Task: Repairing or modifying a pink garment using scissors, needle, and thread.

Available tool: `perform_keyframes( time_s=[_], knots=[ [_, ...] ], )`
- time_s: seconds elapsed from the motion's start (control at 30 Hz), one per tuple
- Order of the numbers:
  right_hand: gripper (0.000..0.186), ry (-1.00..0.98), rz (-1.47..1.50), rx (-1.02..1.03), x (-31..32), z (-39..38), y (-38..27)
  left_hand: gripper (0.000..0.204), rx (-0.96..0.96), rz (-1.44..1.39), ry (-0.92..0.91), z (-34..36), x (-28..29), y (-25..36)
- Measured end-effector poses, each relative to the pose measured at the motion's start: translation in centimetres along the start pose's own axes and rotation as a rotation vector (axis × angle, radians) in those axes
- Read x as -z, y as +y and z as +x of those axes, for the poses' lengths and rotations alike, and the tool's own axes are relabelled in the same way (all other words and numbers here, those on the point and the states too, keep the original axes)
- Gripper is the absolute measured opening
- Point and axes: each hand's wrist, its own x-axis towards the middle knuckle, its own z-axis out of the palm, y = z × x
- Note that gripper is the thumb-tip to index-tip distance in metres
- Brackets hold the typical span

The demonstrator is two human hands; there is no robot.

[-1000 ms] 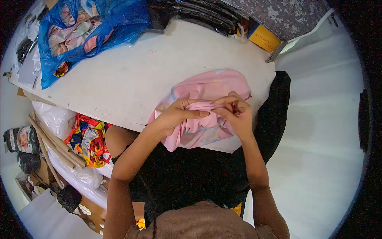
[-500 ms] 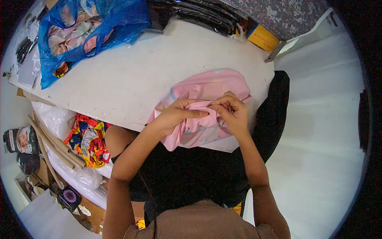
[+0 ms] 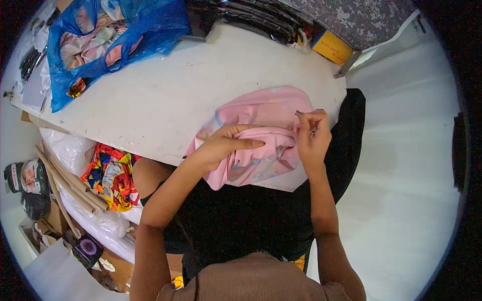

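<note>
My left hand [image 3: 223, 148] grips a gathered fold of the pink fabric [image 3: 261, 100], which has pale blue patches, with thumb over the fold and fingers behind it. My right hand [image 3: 314, 133] is closed just right of that fold, thumb and index finger pinched at its upper side; a small dark, shiny thing shows among its fingers, too small to name. The fabric lies bunched on the front edge of the white table [image 3: 125, 100], partly over dark cloth [image 3: 236, 220] at my lap.
A blue plastic bag of fabric [image 3: 160, 30] is at back left. Black packets [image 3: 256, 20], a yellow box [image 3: 331, 47] and a camouflage-patterned thing [image 3: 361, 20] line the back. Cardboard tubes [image 3: 70, 180], wrapped bundles [image 3: 68, 145] and bright fabric [image 3: 113, 180] lie below left; a white surface [image 3: 396, 165] is right.
My right hand has lifted off the fold and moved up and to the right, closed. My left hand keeps its grip in the same place.
</note>
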Motion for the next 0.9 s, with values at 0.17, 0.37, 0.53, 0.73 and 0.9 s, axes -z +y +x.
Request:
perform_keyframes(
  time_s=[0.17, 0.37, 0.53, 0.73, 0.9],
  knots=[
    [0.018, -0.094, 0.484, -0.222, 0.2, 0.3, -1.2, 0.036, 0.020, -0.050, -0.007, -0.3, -0.3, 0.4],
    [0.027, -0.292, 0.413, -0.109, -0.1, 0.7, -2.1, 0.037, -0.023, -0.049, -0.046, 0.0, 0.0, 0.2],
    [0.031, -0.269, 0.396, -0.074, -0.2, 0.7, -1.8, 0.036, -0.032, -0.072, -0.047, 0.1, 0.0, 0.1],
    [0.026, -0.215, 0.265, 0.241, -0.1, 0.7, -0.9, 0.034, 0.042, -0.163, -0.027, -0.2, -0.3, 0.1],
    [0.020, -0.167, 0.218, 0.341, 0.0, 1.1, -1.9, 0.037, 0.099, -0.234, -0.095, -0.1, 0.3, -0.4]
  ],
)
